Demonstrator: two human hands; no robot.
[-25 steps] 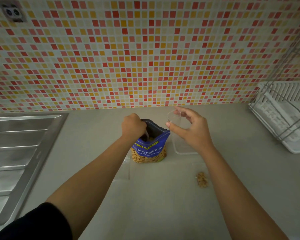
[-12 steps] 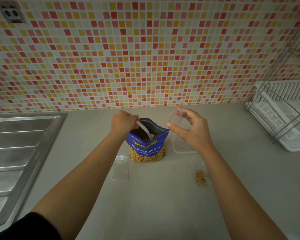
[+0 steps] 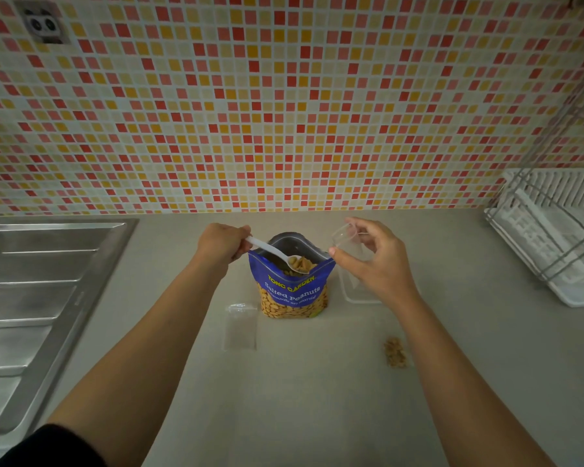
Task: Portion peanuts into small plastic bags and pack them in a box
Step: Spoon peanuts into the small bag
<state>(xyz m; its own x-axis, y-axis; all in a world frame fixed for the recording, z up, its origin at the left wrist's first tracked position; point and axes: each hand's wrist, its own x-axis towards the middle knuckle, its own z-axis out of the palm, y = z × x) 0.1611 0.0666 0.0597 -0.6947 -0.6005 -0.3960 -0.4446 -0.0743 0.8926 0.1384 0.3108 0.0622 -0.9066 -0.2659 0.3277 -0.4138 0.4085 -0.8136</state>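
The left hand (image 3: pixel 221 242) has its fingers curled round a white spoon (image 3: pixel 273 252) heaped with peanuts (image 3: pixel 300 263), at the open mouth of a blue pouch (image 3: pixel 292 294) that reads "TONG GARDEN Salted Peanuts" and stands on the counter (image 3: pixel 317 399). The right hand (image 3: pixel 378 264) pinches a clear small bag (image 3: pixel 346 235) just beside the pouch's mouth.

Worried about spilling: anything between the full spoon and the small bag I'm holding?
Nothing visible. The spoon sits above the mouth of the peanut pouch, and the small bag in the right hand is just right of it.
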